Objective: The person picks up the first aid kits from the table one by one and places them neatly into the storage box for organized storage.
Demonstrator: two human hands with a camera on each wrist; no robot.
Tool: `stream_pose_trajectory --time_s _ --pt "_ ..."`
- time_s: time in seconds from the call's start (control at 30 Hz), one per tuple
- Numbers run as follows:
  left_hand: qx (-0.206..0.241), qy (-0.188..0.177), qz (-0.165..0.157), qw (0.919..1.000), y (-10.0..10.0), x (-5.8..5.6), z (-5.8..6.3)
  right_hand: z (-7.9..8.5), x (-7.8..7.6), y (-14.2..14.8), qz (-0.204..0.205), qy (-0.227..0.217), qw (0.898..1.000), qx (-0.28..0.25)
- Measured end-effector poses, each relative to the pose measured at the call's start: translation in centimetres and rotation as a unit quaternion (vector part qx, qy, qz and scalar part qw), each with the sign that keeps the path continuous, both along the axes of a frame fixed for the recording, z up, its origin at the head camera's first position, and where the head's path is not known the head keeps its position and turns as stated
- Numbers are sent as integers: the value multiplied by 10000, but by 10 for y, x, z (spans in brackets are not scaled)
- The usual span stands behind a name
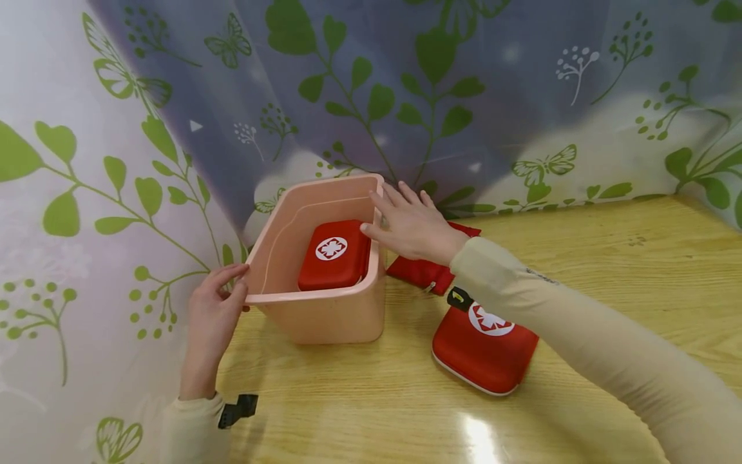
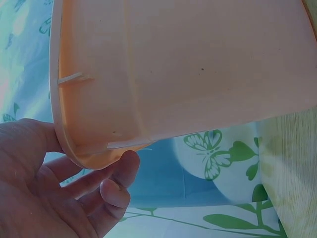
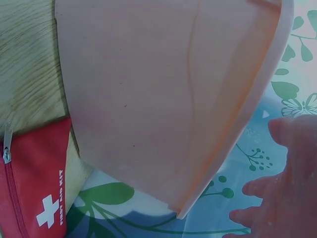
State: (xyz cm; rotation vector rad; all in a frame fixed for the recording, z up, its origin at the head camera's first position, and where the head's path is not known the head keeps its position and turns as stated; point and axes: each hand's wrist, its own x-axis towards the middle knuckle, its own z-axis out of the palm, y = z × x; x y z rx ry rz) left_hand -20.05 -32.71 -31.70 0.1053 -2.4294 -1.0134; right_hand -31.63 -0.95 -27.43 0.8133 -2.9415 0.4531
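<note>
Pink bin (image 1: 324, 321) near back-left corner of counter (image 1: 336, 399): left hand (image 1: 216, 316) pinches rim (image 1: 315, 295), right hand (image 1: 414, 222) spread. Likely steadying; next needs two-handed hold.

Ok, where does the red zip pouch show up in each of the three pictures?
Head: the red zip pouch is just right of the pink bin, partly hidden by the right hand.
Left wrist: not in it.
Right wrist: the pouch is at lower left, cut off by the picture's edge.
Shared landmark: the pink bin, in all three.
</note>
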Motion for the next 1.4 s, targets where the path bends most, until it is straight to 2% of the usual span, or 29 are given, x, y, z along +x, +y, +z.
stream_pose_trajectory --time_s 1.03,1.4 --pt "-68 -101 127 9998 -2 -1 -1 -8 6 52 -84 88 9999 -64" --pt "-33 -65 79 9999 -2 -1 -1 -12 8 69 -83 94 9997 -209"
